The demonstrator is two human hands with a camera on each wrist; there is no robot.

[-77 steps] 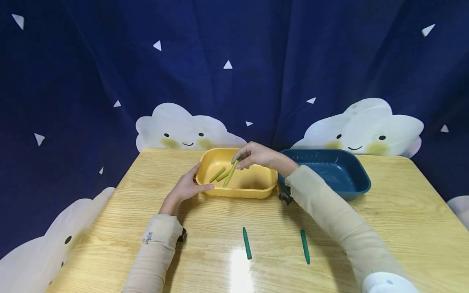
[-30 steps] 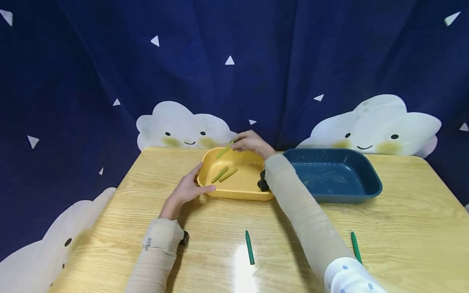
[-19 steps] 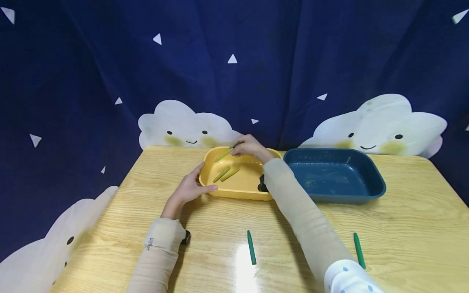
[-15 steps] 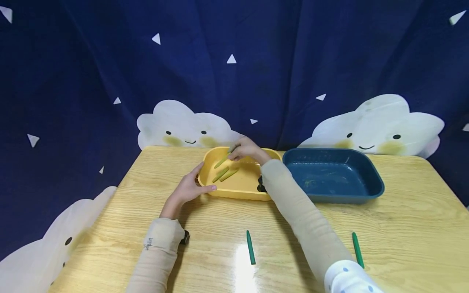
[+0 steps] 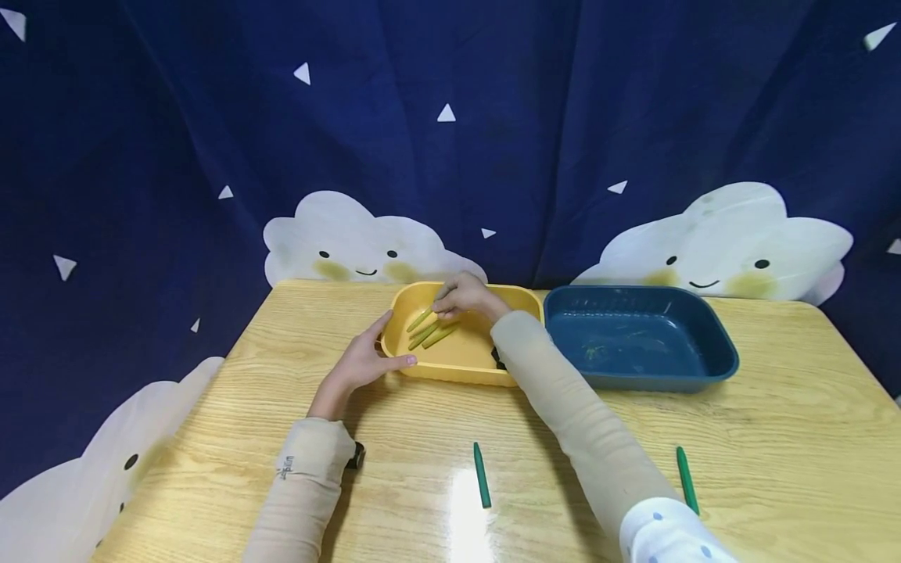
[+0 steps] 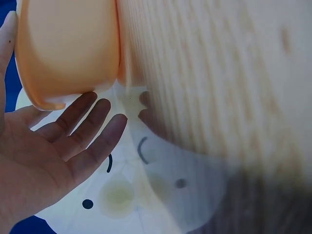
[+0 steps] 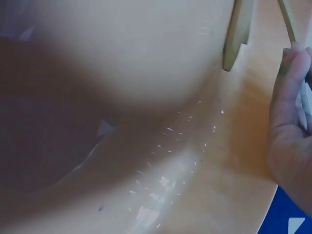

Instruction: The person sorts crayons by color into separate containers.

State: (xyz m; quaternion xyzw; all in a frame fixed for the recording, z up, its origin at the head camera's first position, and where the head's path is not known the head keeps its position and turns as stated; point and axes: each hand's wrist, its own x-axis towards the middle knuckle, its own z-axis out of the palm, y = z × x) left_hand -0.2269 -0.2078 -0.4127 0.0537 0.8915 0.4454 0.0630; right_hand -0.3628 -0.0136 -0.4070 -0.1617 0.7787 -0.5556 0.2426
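Note:
My right hand [image 5: 461, 295] reaches into the yellow basin [image 5: 464, 374] and pinches a yellow crayon [image 5: 420, 319] at its upper end; the crayon slants down toward the basin's left side. In the right wrist view, the fingertips hold that crayon [image 7: 288, 22] beside other crayons [image 7: 237, 39] on the basin floor. Close to it in the head view lies a yellow crayon [image 5: 440, 336] alongside another one. At the basin's left end, my left hand [image 5: 357, 361] spreads its thumb onto the front rim. Its fingers look straight and apart under the basin's corner [image 6: 73, 83] in the left wrist view.
A dark blue basin [image 5: 640, 383] stands right beside the yellow one. Two green crayons lie on the wooden table [image 5: 394, 500]: one green crayon [image 5: 482, 475] at front centre, the other green crayon [image 5: 687, 480] by the right sleeve. A navy curtain [image 5: 450, 156] hangs behind.
My right hand has carried the pinched yellow crayon back over the basin's rear rim, then lowered it toward the crayons inside. My left hand stays at the basin's left end.

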